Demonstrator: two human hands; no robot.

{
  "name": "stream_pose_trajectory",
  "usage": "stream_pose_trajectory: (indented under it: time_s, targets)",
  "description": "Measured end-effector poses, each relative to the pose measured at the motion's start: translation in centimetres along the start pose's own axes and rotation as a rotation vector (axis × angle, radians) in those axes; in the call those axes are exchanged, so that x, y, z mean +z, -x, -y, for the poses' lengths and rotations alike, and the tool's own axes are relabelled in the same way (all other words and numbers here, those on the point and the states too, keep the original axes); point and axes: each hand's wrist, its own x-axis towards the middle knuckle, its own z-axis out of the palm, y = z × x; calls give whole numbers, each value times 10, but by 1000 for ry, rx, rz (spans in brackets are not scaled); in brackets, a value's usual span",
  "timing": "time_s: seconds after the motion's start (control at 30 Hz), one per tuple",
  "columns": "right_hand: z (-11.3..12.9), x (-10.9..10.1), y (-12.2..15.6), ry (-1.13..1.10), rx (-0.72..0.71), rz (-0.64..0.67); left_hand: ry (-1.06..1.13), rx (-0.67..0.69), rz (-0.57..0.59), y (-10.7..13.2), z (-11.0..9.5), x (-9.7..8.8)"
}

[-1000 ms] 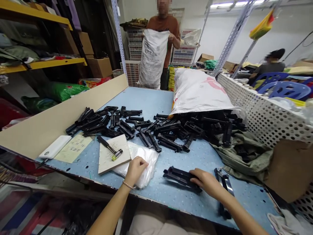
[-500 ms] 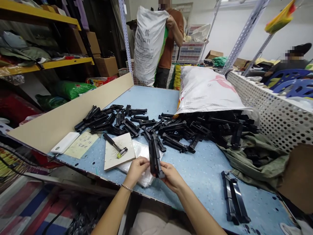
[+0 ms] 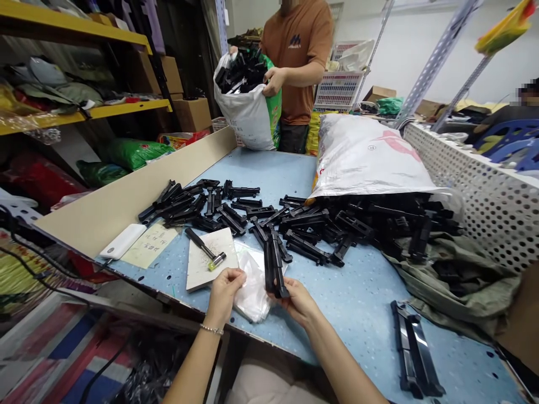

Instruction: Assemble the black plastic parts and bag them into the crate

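Observation:
My right hand is closed round the near end of a long black plastic part, which points away from me over the blue table. My left hand pinches a clear plastic bag lying at the table's near edge, just left of that part. Beyond them a heap of like black parts spreads across the table and spills out of a white sack lying on its side.
A small hammer rests on a white board, beside a paper note and a white power bank. Two black parts lie at the near right. A person in an orange shirt holds a bag of parts at the far end.
My right hand has carried one black part from the table's right to the middle, beside the bag. My left hand now lifts the bag's edge. The person opposite lowered and opened their sack.

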Motion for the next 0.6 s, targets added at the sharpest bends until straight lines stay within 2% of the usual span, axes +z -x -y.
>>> stream_pose_trajectory:
  time_s: [0.07,0.17,0.23,0.33,0.4,0.5,0.6]
  targets:
    - [-2,-4,-1,-5,-2,-13,-164,161,-11,2,-2,-9]
    - [-1,-8,1,-17,-30,-52,-528,369,79,6,-7,-15]
    - [3,-9,7,-17,-59,-83,-624,377,130,7,-11,-13]
    - [11,-8,28,-3,-81,-95,-595,326,180,5,-15,-3]
    - [11,-8,49,-5,0,-38,-546,272,222,2,-15,4]
    - [0,-15,75,-67,199,63,-458,213,280,-1,-16,9]
    - [-16,-26,79,-185,333,108,-452,262,302,4,-20,10]
